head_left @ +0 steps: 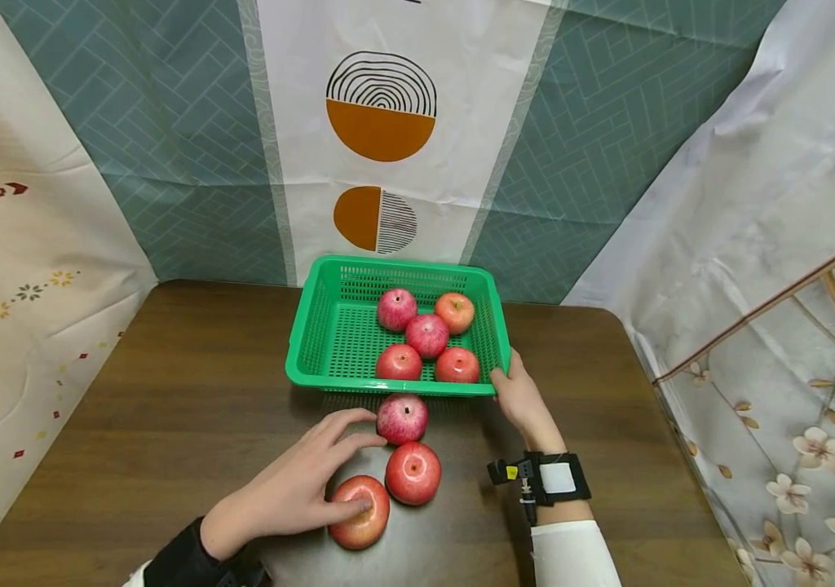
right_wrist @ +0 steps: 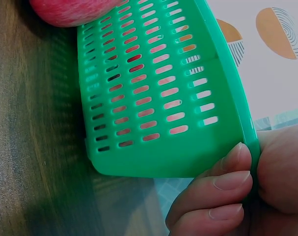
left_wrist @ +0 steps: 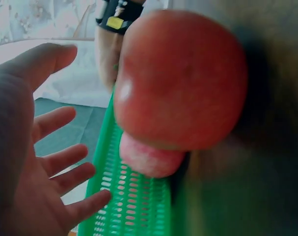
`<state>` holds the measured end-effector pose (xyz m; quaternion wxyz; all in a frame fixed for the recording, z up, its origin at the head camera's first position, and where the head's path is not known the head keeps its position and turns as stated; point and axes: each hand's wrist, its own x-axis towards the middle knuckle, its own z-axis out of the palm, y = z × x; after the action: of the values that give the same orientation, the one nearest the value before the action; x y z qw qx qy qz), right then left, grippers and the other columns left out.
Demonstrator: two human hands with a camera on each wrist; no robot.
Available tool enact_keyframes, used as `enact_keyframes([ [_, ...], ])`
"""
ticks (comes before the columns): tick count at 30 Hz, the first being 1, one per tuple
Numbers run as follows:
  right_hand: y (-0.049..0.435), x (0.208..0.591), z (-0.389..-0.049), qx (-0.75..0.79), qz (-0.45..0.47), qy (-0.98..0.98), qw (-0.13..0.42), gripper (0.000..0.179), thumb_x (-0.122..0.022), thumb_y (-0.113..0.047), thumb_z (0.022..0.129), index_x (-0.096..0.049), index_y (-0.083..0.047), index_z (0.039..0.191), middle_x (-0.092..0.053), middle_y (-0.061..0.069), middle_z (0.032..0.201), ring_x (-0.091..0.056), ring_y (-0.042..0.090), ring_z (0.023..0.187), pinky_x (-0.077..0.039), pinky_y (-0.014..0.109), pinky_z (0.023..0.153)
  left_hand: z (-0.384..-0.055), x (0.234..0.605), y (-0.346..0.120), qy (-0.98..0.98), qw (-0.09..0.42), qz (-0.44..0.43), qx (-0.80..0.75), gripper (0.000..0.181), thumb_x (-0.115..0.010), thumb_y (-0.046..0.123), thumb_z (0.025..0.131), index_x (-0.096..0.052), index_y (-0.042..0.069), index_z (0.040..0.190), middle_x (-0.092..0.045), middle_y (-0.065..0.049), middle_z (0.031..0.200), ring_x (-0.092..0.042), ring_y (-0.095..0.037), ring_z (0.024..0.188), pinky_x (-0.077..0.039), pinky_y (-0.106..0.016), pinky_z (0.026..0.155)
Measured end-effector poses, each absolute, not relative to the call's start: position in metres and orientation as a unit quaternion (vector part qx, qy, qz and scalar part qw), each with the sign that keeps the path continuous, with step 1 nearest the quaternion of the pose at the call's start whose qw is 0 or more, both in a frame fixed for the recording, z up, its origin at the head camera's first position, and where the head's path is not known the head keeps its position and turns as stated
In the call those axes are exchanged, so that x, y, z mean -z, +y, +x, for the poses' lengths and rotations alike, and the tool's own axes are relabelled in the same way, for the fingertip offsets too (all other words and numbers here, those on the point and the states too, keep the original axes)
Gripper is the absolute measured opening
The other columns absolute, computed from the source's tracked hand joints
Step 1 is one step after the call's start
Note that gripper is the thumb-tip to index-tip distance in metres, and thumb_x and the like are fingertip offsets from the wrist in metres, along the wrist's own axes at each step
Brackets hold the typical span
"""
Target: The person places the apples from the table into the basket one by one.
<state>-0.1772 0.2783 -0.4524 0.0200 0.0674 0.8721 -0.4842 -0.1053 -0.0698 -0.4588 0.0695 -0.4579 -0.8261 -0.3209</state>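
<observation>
My right hand [head_left: 525,403] grips the near right corner of a green plastic basket [head_left: 329,381]; in the right wrist view its fingers [right_wrist: 222,189] curl against the rim. Several red apples sit in the basket's right part. In front of it, three more lie in a line: a dark red apple [head_left: 402,418] close to the basket wall, a red apple [head_left: 413,473] behind my hand's reach, and a yellowish-red apple [head_left: 362,534] nearest me. My left hand [head_left: 296,485] hovers over these with fingers spread, its thumb above the nearest apple. The left wrist view shows the palm apart from an apple [left_wrist: 183,83].
A brown wooden table [head_left: 190,391] carries everything, with a greyish sheen in its front middle. Patterned cloths hang behind, and a floral cloth [head_left: 777,408] hangs on the right. A black strap with a small camera device [head_left: 535,478] sits on my right wrist.
</observation>
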Motion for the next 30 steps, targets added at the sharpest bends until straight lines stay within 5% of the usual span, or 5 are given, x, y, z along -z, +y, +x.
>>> enact_keyframes([
  [8, 0.279, 0.452, -0.176, 0.486, 0.067, 0.871, 0.024, 0.055, -0.038, -0.016, 0.103, -0.019, -0.008, 0.154, -0.053, 0.017, 0.102, -0.051, 0.026, 0.074, -0.042, 0.032, 0.064, -0.093, 0.474, -0.06, -0.823, 0.015, -0.497, 0.276, 0.072, -0.076, 0.058, 0.078, -0.05, 0.028, 0.138, -0.039, 0.003, 0.145, -0.039, -0.014, 0.128, -0.043, -0.05, 0.099],
  [23, 0.28, 0.451, -0.179, 0.487, 0.062, 0.871, 0.015, 0.055, -0.038, -0.014, 0.102, -0.019, -0.005, 0.153, -0.053, 0.019, 0.105, -0.051, 0.027, 0.074, -0.042, 0.032, 0.064, -0.093, 0.486, -0.055, -0.817, 0.017, -0.52, 0.249, 0.071, -0.079, 0.063, 0.07, -0.057, 0.028, 0.128, -0.046, 0.006, 0.134, -0.043, -0.01, 0.12, -0.046, -0.043, 0.096],
  [30, 0.279, 0.452, -0.176, 0.482, 0.078, 0.873, 0.021, 0.056, -0.038, -0.017, 0.102, -0.02, -0.008, 0.154, -0.053, 0.017, 0.107, -0.051, 0.027, 0.078, -0.042, 0.033, 0.067, -0.089, 0.491, -0.056, -0.815, 0.014, -0.529, 0.238, 0.077, -0.088, 0.052, 0.059, -0.056, 0.026, 0.125, -0.046, 0.01, 0.122, -0.046, -0.008, 0.107, -0.049, -0.037, 0.087],
])
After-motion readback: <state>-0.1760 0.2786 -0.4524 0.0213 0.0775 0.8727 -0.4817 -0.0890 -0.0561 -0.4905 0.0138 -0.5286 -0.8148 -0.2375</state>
